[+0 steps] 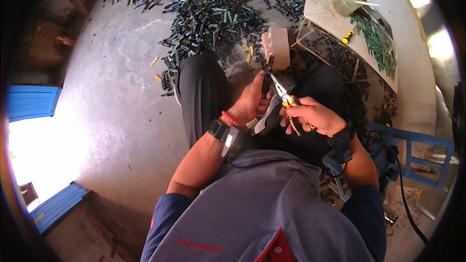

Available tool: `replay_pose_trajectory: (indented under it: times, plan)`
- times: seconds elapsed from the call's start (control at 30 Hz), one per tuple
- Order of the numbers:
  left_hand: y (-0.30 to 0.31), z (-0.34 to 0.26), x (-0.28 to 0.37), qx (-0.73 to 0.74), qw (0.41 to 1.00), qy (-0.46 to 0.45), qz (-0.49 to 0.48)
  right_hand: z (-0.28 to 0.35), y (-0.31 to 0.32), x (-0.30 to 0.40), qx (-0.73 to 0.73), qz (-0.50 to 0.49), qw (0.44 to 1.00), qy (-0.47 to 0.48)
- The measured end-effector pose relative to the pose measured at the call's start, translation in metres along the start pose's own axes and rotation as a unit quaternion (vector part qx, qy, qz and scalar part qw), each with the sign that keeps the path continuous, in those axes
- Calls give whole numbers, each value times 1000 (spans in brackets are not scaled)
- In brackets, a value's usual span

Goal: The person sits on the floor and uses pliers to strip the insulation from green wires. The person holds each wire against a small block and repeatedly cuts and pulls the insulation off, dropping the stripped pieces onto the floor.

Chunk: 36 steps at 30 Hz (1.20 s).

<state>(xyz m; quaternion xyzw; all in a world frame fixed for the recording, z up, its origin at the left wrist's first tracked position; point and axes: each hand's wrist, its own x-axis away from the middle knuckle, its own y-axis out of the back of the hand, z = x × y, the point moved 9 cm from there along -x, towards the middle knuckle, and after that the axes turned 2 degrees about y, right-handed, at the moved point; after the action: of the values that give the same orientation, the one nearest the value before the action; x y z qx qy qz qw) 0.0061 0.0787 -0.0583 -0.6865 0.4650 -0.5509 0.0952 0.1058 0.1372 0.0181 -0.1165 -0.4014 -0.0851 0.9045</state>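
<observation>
My left hand (253, 96) grips a narrow black part (267, 80), which points away from me between my knees. Orange-handled long-nose pliers (283, 91) are held in my right hand (313, 116), their handles spread slightly apart. The tips of the jaws meet or nearly meet the black part just beyond my left thumb; I cannot tell whether they grip it. A reddish brick (278, 45) stands on the floor just past the part. Below my hands, a grey piece of cloth or footwear (267, 120) shows only in part.
A large heap of dark and green strips (218, 18) covers the floor ahead. On the right, a low board (335, 32) holds a plastic measuring cup (346, 3), a yellow-and-black screwdriver (348, 36) and a pile of green strips (376, 45). A blue metal frame (418, 140) and black cable (404, 196) are at lower right.
</observation>
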Motion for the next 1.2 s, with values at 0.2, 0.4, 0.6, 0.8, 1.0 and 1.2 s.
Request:
replay_pose_trajectory:
  times: [0.2, 0.4, 0.6, 0.8, 1.0, 1.2]
  plan:
    - [-1, 1, 2, -18, 1000, 10, 2, 0, -14, 2, -91, 68, 993, -15]
    - [0, 1, 2, -8, 1000, 10, -11, -1, -17, -1, -117, 72, 990, 0]
    - [1, 2, 0, -17, 1000, 4, -1, -5, -18, -2, -129, 60, 990, -2]
    - [1, 2, -2, -31, 999, -3, -9, -6, -17, -2, -135, 59, 989, -9]
    - [6, -1, -5, -92, 995, -24, -33, -10, -13, -10, -136, 75, 988, -12]
    - [7, 1, -6, -108, 992, -55, -26, -15, -9, -12, -144, 49, 988, -17]
